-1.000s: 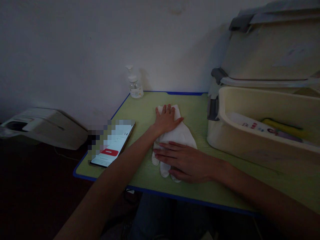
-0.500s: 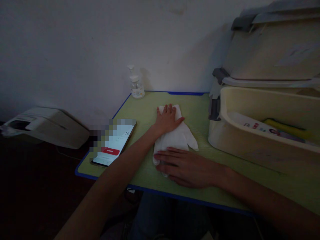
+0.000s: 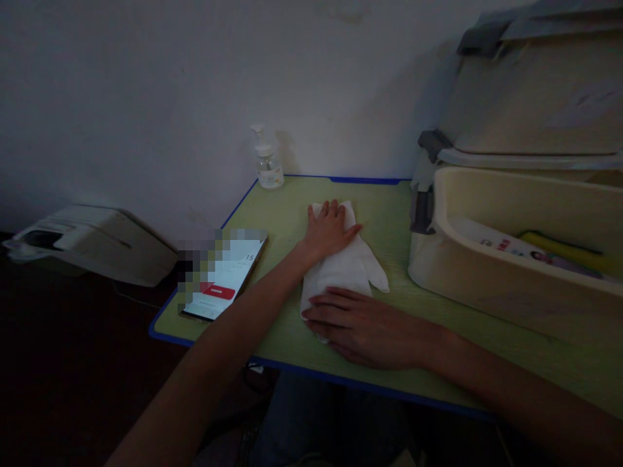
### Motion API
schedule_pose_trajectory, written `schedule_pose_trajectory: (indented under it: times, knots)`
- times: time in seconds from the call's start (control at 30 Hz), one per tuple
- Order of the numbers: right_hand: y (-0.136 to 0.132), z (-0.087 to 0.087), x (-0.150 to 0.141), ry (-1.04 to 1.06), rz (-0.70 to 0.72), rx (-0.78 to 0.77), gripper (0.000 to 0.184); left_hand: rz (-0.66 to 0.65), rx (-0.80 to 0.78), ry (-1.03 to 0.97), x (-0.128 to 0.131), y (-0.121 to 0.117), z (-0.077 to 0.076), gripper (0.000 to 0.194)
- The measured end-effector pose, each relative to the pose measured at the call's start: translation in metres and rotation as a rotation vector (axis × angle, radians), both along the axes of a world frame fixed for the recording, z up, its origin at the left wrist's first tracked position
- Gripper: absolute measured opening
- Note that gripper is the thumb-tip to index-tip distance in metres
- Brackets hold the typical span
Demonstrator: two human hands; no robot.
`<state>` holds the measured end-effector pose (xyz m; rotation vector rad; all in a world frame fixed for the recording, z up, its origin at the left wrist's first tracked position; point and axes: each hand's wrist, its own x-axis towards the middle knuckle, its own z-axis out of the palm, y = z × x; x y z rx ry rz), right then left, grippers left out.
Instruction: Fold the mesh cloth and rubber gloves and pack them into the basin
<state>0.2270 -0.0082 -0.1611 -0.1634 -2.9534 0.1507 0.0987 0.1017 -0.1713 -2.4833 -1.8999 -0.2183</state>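
White glove flat beneath both hands; phone and bin flank the work

The white glove lies on the green counter, under the person's two hands. The left hand is flat with fingers spread, pressing on the cuff end; it grips nothing. The right hand is also flat, palm down, fingers extended and nearly together, covering most of the glove's finger end. The glove's thumb juts out to the right, between the two hands and uncovered by either.

Edges: the blue edging of the counter runs just on the near side of the right hand, and both forearms reach in across it. The far edge lies beyond the left hand, with green surface showing between, and meets the wall.

Side room: to the left of the left hand, a strip of counter separates it from the phone, which is just beside the left forearm. The pump bottle stands upright beyond and left of the left hand, at the far corner. To the right of the left hand, past a wider strip, is the cream bin, its wall beyond the right forearm; a package and a yellow item lie inside.
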Motion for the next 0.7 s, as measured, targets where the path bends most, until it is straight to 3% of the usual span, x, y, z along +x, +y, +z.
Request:
schedule_pose_trajectory:
  times: [0.4, 0.7]
  knots:
    - [-0.0019, -0.0026, 0.0004, -0.054, -0.010, -0.094, 0.031, 0.006, 0.008, 0.022, 0.0018, -0.0018, 0.0017, 0.066]
    - [-0.0068, 0.0000, 0.0007, -0.052, -0.036, -0.210, 0.034, 0.013, -0.081, 0.008, 0.0015, -0.0002, 0.0014, 0.066]
